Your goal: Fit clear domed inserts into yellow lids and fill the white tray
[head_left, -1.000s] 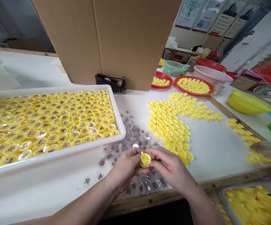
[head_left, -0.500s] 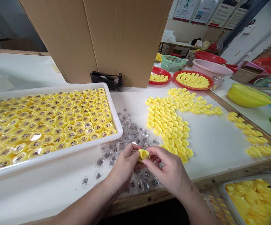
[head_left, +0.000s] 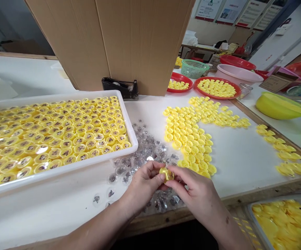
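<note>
In front of me, my left hand (head_left: 143, 181) pinches a small round yellow plastic cup (head_left: 163, 171) between thumb and fingers. My right hand (head_left: 196, 184) is closed on a clear printed disc (head_left: 170, 175) that sits against the cup's open face; part of both is hidden by my fingers. Beneath and beyond my hands lies a loose heap of clear discs (head_left: 150, 147) with dark printed pictures. Rows of yellow cups without pictures (head_left: 192, 139) lie right of the heap. To the left, a white tray (head_left: 134, 140) holds many yellow cups with printed faces.
A tall cardboard box (head_left: 129, 41) stands behind, with a black tape dispenser (head_left: 120, 88) at its foot. Red plates (head_left: 237, 91) of yellow pieces and a green basket (head_left: 193, 69) are at the back right. Below the wooden table edge (head_left: 257, 192), a bin (head_left: 283, 222) holds yellow pieces.
The disc's printed picture now shows at the cup's face, where the cup's hollow showed before. Both hands have shifted slightly right in view, still together.
</note>
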Demonstrator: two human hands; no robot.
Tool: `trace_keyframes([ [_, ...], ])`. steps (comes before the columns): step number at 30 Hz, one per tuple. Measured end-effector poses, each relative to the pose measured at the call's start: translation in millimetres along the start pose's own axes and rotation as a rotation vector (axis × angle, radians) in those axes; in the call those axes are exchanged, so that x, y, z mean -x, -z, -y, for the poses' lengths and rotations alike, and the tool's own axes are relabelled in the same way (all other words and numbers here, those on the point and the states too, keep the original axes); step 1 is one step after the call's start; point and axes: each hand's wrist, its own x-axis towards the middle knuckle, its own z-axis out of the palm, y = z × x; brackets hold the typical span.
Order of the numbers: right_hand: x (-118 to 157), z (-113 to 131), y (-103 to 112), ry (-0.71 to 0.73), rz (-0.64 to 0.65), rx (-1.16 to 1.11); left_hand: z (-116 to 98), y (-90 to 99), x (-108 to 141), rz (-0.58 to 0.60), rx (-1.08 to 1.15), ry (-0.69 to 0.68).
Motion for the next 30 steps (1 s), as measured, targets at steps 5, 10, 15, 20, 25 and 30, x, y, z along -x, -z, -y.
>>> trace_keyframes([
  [5,-1,1,3,0.020,-0.029,0.044,0,-3.1,2,-0.010,0.047,0.007],
  [10,0,2,3,0.054,-0.012,0.111,-4,-4.9,4,-0.028,0.034,0.022],
  [15,3,5,0,0.097,0.003,0.181,-8,-4.9,5,-0.009,0.011,0.033],
  [20,6,4,-9,0.162,-0.005,0.298,-12,-3.0,6,0.019,0.022,0.057],
  [25,7,0,-15,0.152,-0.057,0.216,-8,1.2,1,0.004,-0.088,-0.017],
  [30,11,-19,-17,0.044,-0.117,-0.051,-2,1.9,-2,-0.036,-0.031,-0.055],
])
